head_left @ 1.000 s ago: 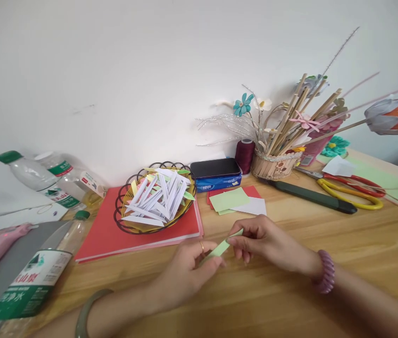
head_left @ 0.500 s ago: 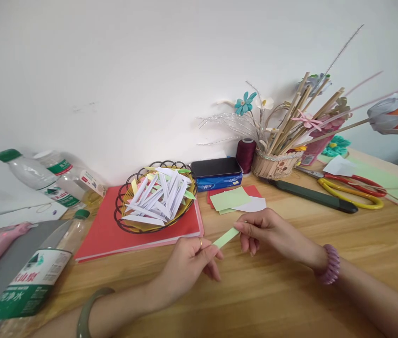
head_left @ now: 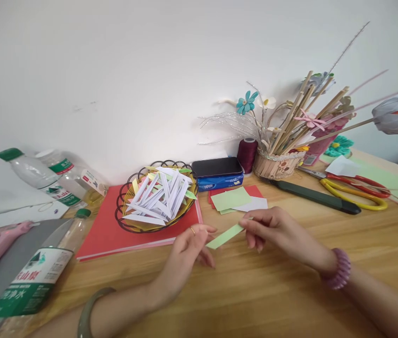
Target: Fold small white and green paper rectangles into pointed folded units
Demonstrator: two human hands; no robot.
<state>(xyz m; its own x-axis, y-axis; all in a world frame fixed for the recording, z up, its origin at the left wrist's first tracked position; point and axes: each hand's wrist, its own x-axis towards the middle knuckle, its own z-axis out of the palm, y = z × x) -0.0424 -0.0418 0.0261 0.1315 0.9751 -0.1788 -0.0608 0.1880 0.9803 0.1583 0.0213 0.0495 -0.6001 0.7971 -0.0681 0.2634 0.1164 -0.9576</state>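
My right hand (head_left: 271, 230) pinches one end of a narrow light green paper strip (head_left: 225, 236) between thumb and fingers. The strip slants down to the left, above the wooden table. Its far end reaches close to my left hand (head_left: 190, 253), whose thumb and fingers are apart and hold nothing. Beyond the hands lies a small stack of paper pieces, with a light green piece (head_left: 232, 199) on top, a white piece (head_left: 253, 203) and red ones beneath. Behind my left hand, a wire-rimmed basket (head_left: 118, 218) holds many folded paper pieces (head_left: 164, 195), mostly white.
The basket rests on red paper sheets (head_left: 96, 234). Plastic bottles (head_left: 33, 277) and a pink glue gun (head_left: 3, 244) are at left. A phone (head_left: 216, 166) lies on a blue pack (head_left: 220, 182), near a thread spool (head_left: 247, 155). Scissors (head_left: 357, 192) and a dark green-handled tool (head_left: 315, 197) lie at right.
My left hand has let go of the strip's left end and its fingers have spread. My right hand, still holding the strip, has moved slightly right.
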